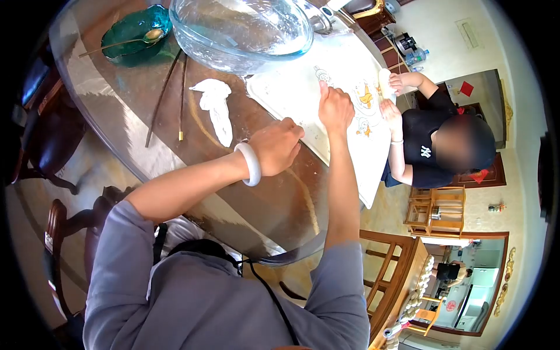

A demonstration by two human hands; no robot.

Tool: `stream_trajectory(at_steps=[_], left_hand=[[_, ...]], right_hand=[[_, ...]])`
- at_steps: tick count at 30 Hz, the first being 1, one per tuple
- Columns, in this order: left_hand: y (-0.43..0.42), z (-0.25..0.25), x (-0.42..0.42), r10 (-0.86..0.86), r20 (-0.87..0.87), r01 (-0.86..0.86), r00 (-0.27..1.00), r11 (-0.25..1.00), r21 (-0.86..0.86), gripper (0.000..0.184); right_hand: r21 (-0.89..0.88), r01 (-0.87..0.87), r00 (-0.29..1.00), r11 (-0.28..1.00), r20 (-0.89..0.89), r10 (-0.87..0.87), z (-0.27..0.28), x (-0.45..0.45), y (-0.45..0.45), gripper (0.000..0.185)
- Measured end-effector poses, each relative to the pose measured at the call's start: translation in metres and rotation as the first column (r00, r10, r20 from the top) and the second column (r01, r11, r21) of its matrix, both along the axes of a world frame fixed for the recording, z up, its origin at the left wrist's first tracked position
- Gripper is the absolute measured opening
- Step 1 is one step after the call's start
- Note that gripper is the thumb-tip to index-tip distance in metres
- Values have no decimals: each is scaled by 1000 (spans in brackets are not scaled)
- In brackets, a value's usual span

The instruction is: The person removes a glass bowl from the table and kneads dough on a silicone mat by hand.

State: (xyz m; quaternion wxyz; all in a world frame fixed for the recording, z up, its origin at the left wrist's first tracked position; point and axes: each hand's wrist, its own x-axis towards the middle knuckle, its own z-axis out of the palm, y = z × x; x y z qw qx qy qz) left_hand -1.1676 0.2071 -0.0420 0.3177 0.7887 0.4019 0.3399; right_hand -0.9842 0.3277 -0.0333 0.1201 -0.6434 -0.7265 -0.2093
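My left hand [273,149], with a pale bangle at the wrist, is closed above the near edge of a white board with cartoon prints [356,157]. Its fingers curl inward, so I cannot make out what, if anything, is in them. My right hand [336,109] is over the board, fingers folded and thumb pointing up; its inside is hidden too. A crumpled white cloth or tissue [216,108] lies on the brown table [256,204], left of my hands. Beyond them stands a large clear glass bowl [242,44] with white smears.
A teal bowl [131,41] holds a spoon [153,35], with dark chopsticks [166,96] beside it. Across the board, a person in a black shirt [429,137] has both hands on a pale, dough-like piece [385,83]. Dark chairs [55,128] stand at left.
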Motion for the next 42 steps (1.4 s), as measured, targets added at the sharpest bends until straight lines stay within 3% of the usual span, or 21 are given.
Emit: stream_trajectory(at_steps=[1, 5, 8, 10, 13, 16, 20, 24, 27, 30, 31, 32, 36, 40, 42], left_hand=[[0, 0, -1, 3, -15, -3, 1000, 1000, 22, 22], [-5, -1, -2, 15, -64, -11, 998, 998, 68, 21], [-9, 4, -5, 31, -74, -22, 997, 992, 125, 22], [-11, 4, -4, 24, -53, -15, 998, 987, 158, 22], [-16, 1, 0, 22, -94, -3, 995, 981, 196, 22], [-21, -2, 2, 50, -103, -20, 993, 963, 268, 20], [-23, 5, 1, 30, -152, 6, 988, 973, 231, 19], [-22, 7, -1, -5, -160, 35, 987, 982, 186, 20], [-20, 7, -3, 6, -174, 25, 985, 984, 176, 21], [-15, 0, -2, 21, -169, 9, 985, 984, 180, 23], [-13, 2, -2, 22, -164, 9, 986, 983, 182, 23], [-13, 3, -3, 20, -160, 8, 987, 985, 173, 24], [-16, -3, -1, -11, -139, 34, 990, 986, 166, 25], [-16, -3, -1, 0, -115, 15, 993, 991, 133, 27], [-16, -4, 0, 17, -99, -3, 995, 991, 131, 28]], right_hand=[[-159, 117, 990, 980, -65, -128, 9, -4, 5, 53], [-416, 264, 899, 870, -220, -378, 21, 2, 14, 68], [-356, -67, 951, 932, -305, -48, 19, 16, -15, 53], [-172, -261, 935, 950, -290, 205, 32, 9, -56, 31], [-14, -404, 900, 915, -182, 395, 29, 0, -84, 20], [48, -377, 919, 925, -103, 380, 7, -17, -91, 24], [-89, -135, 990, 987, -61, 129, 5, -29, -61, 30], [-405, 133, 955, 905, -194, -227, 21, -27, -18, 43], [-440, 121, 930, 890, -264, -257, 23, -10, -7, 45], [-100, 13, 636, 995, -767, -86, 20, 16, -16, 47], [56, 27, 311, 998, -949, 45, 20, 19, -18, 49], [141, -114, 62, 983, -987, 149, 24, 29, -26, 40], [150, -260, 377, 954, -894, 243, -1, 61, -50, 22], [125, -300, 639, 946, -710, 297, 17, 36, -87, 20], [74, -218, 775, 973, -593, 218, 11, 29, -95, 24]])
